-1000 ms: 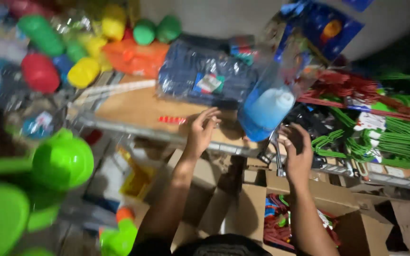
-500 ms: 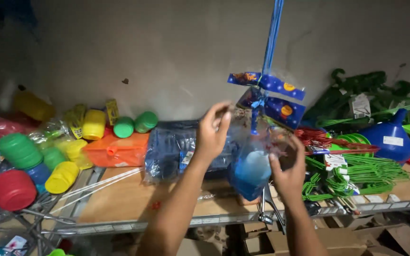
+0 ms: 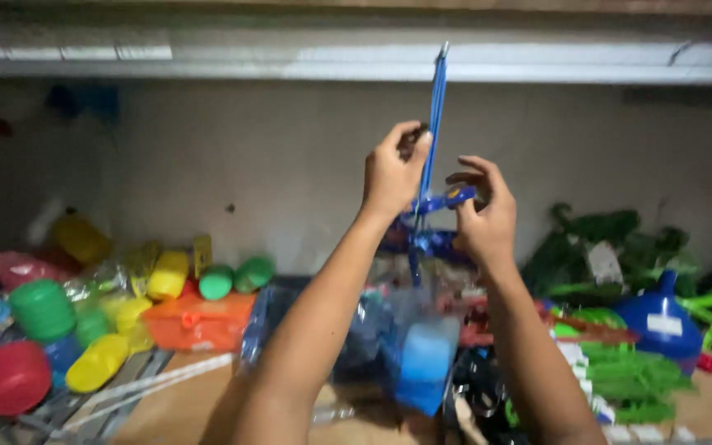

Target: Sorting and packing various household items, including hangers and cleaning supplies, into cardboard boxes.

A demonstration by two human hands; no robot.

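Both my hands are raised in front of the wall, at a blue hanging strip (image 3: 436,107) that runs down from the upper shelf edge. My left hand (image 3: 394,175) pinches the strip with thumb and fingers. My right hand (image 3: 481,216) grips a blue packaged item (image 3: 442,200) clipped on the strip's lower part. More blue packets (image 3: 419,241) hang just below. A clear bag with a light blue object (image 3: 423,359) hangs or rests beneath my hands.
The wooden shelf (image 3: 187,394) holds coloured plastic containers: a red one (image 3: 14,377), a green one (image 3: 41,309), a yellow one (image 3: 98,363), and an orange box (image 3: 198,322). At the right lie a blue funnel (image 3: 662,317) and green hangers (image 3: 632,375).
My view has tilted up from the shelf to the wall. Both hands rose from shelf level to the blue strip and took hold of it.
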